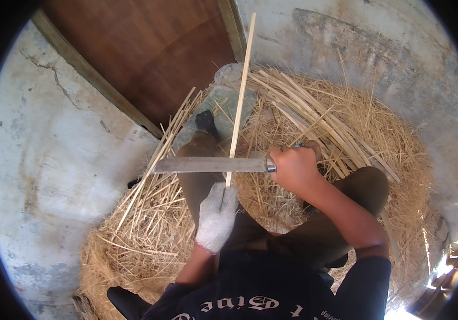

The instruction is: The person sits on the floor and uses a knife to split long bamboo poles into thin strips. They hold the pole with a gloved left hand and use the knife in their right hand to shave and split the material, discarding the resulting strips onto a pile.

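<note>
My left hand [217, 217], in a white knit glove, is closed around the near end of a long pale bamboo strip [239, 101]. The strip points away from me, its far end reaching toward the door. My right hand [297, 166] is bare and grips the wooden handle of a machete [213, 165]. Its broad steel blade points left and lies across the strip, just beyond my gloved fingers. Whether the edge bites into the strip I cannot tell.
Split strips [319, 120] lie bundled at the far right, and thinner ones [151, 176] are heaped at left. Shavings [399, 144] cover the floor around my bent legs. A brown door [143, 48] and stained walls [63, 154] stand close by.
</note>
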Action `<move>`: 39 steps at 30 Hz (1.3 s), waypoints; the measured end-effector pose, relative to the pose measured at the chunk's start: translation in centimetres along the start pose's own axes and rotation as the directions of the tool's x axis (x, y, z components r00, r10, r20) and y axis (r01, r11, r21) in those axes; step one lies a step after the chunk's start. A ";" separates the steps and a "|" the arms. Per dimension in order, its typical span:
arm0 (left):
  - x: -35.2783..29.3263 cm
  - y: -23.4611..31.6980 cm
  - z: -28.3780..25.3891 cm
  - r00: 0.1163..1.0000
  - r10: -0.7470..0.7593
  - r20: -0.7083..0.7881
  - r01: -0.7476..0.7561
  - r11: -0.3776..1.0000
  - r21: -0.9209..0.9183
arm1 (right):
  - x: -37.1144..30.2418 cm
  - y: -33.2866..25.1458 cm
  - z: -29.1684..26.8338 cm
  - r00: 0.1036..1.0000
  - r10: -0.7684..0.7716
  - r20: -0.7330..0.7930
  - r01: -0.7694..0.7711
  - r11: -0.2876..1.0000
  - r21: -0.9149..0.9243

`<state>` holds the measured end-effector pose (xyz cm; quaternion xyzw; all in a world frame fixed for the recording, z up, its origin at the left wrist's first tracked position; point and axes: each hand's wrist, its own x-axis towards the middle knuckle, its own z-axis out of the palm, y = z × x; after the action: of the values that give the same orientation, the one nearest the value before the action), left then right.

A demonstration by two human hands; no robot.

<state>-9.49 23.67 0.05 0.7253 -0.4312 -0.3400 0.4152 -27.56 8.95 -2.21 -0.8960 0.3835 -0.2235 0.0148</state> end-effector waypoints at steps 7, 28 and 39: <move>-2.5 -2.5 0.0 0.972 -0.138 0.191 0.174 0.966 -0.190 | 0.3 1.1 -0.4 0.980 0.163 0.113 -0.158 0.986 -0.049; 1.6 -3.4 0.5 0.946 -0.190 0.264 0.292 0.853 -0.433 | 0.4 0.4 3.2 0.981 0.063 0.183 -0.055 0.997 -0.047; 0.4 -4.0 0.4 0.898 -0.260 0.354 0.406 0.801 -0.440 | -0.5 -1.4 2.0 0.987 0.043 0.154 -0.031 0.997 -0.077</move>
<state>-8.34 24.29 -3.78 0.6017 -0.2454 -0.6062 0.4585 -26.14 9.98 -3.94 -0.9033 0.4059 -0.1381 0.0153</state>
